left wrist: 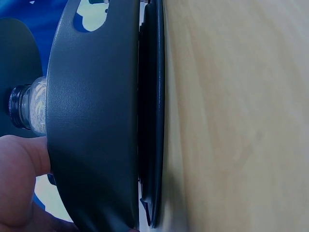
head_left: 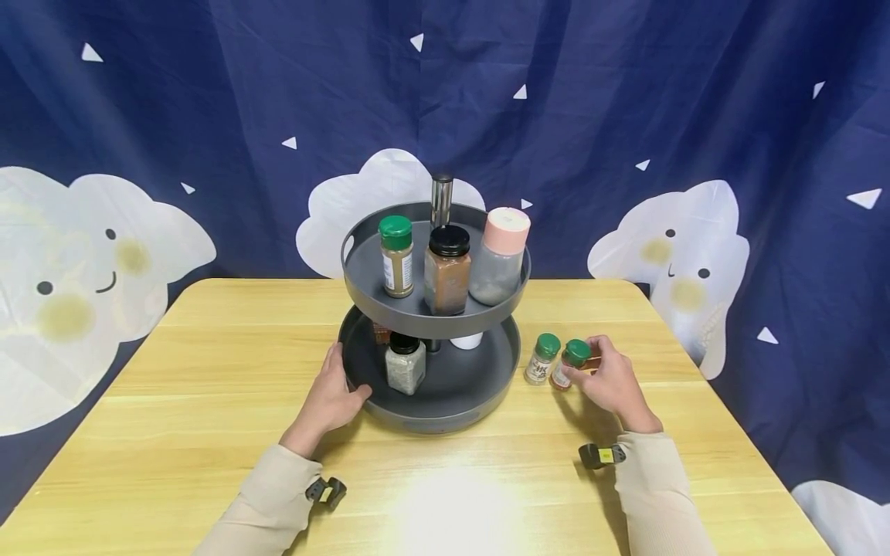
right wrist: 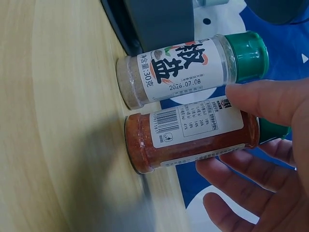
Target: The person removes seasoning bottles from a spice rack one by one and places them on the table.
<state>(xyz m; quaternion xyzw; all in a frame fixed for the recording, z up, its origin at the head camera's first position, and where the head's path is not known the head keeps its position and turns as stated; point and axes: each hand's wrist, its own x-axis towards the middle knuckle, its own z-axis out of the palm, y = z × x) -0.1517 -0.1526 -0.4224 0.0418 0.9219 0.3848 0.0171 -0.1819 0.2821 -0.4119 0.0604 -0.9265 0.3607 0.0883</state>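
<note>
A two-tier dark grey rack stands on the table. My left hand (head_left: 332, 401) holds the left wall of its lower tray (head_left: 445, 421), thumb over the rim, as the left wrist view also shows. On the right, my right hand (head_left: 615, 384) grips a green-capped spice jar of red powder (right wrist: 193, 133), thumb on one side and fingers on the other. Right beside it, a second green-capped spice jar with pale contents (right wrist: 178, 70) stands upright. In the lower tray sits a black-lidded jar of pale grains (head_left: 405, 367).
The upper tray (head_left: 358, 286) bears a green-capped spice jar (head_left: 397, 259), a black-lidded jar of brown powder (head_left: 448, 274) and a pink-lidded jar (head_left: 502, 259). A metal post (head_left: 441, 201) rises from it. Behind the wooden table (head_left: 229, 340) hangs a blue curtain (head_left: 334, 77).
</note>
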